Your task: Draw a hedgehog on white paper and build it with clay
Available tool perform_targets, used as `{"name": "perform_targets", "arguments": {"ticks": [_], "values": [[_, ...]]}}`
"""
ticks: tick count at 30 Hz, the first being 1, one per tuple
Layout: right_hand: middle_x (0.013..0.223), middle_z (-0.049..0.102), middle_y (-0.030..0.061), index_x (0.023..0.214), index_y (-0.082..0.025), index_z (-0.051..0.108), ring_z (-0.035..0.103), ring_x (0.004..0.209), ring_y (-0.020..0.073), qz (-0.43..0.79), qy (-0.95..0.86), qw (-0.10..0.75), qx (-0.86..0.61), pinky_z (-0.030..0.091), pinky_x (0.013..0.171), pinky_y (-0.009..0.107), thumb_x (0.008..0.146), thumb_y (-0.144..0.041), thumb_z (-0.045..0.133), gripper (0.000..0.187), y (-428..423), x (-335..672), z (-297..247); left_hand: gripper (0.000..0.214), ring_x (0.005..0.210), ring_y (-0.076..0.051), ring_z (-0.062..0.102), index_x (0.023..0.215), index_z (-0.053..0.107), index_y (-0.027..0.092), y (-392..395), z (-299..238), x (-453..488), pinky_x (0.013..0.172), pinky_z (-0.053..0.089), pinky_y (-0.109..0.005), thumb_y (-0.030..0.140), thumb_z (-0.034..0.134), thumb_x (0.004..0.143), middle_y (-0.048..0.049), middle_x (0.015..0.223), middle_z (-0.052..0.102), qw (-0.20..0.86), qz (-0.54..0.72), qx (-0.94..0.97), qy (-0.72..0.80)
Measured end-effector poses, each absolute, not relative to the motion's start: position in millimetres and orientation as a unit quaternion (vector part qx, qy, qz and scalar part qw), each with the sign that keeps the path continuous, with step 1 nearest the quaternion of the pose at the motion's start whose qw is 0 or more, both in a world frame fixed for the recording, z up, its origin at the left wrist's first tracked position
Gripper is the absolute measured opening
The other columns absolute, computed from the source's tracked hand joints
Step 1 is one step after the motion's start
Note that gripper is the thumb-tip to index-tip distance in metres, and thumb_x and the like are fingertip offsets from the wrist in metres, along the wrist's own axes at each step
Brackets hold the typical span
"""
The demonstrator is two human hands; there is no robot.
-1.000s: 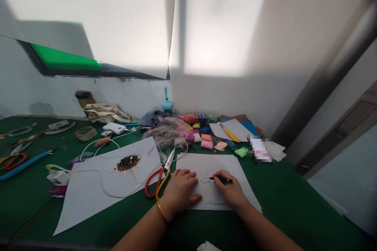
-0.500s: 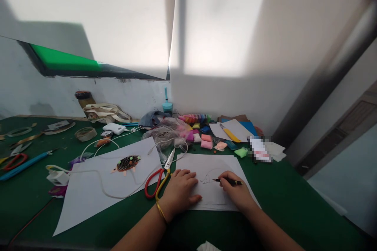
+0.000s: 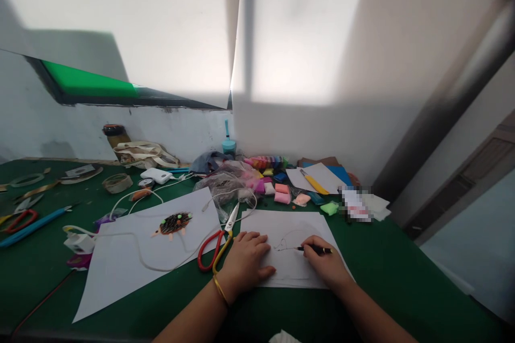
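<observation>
Drawing sheet: white, flat on green table, directly in front of person. L to R: red-yellow scissors just off sheet's 9 o'clock edge. Left hand palm-down on sheet's left part, fingers spread flat, gripping nothing, pinning paper. Mid-sheet: thin curved outline, few strokes only; most of paper blank, so judged early. At outline's 3 o'clock end, pen tip on paper, pinched in right hand, fingers closed round barrel.

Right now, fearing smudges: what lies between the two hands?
Head view: just paper, a faint outline and the pen tip, between left hand and right hand.
</observation>
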State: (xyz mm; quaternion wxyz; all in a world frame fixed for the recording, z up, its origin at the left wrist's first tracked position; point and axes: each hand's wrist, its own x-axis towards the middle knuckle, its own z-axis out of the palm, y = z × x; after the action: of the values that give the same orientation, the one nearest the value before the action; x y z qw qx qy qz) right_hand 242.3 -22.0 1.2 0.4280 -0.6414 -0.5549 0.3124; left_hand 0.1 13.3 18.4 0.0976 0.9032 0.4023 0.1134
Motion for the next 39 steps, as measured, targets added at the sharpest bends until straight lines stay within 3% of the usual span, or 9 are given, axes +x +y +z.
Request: {"name": "perform_targets", "arguments": {"ticks": [23,39], "values": [[0.078,0.067,0.0023,0.074,-0.022,0.063,0.061,0.082,0.0223,0.320,-0.576,0.444,-0.607,0.046,0.073,0.029,0.076,-0.036,0.051,0.019,-6,233,-3,0.044,0.124,-0.028,0.043,0.113,0.062,0.030,14,16,1,0.108,0.024,-0.047,0.052,0.068,0.075,-0.0010,0.132,0.056,0.090,0.115,0.906,0.398],[0.073,0.065,0.0010,0.072,-0.021,0.064,0.060,0.075,0.0207,0.305,-0.579,0.420,-0.628,0.044,0.068,0.028,0.075,-0.034,0.051,0.018,-22,241,-4,0.045,0.124,-0.028,0.044,0.113,0.062,0.030,14,16,0,0.108,0.025,-0.047,0.053,0.067,0.075,-0.0004,0.132,0.056,0.084,0.120,0.905,0.398]]}}
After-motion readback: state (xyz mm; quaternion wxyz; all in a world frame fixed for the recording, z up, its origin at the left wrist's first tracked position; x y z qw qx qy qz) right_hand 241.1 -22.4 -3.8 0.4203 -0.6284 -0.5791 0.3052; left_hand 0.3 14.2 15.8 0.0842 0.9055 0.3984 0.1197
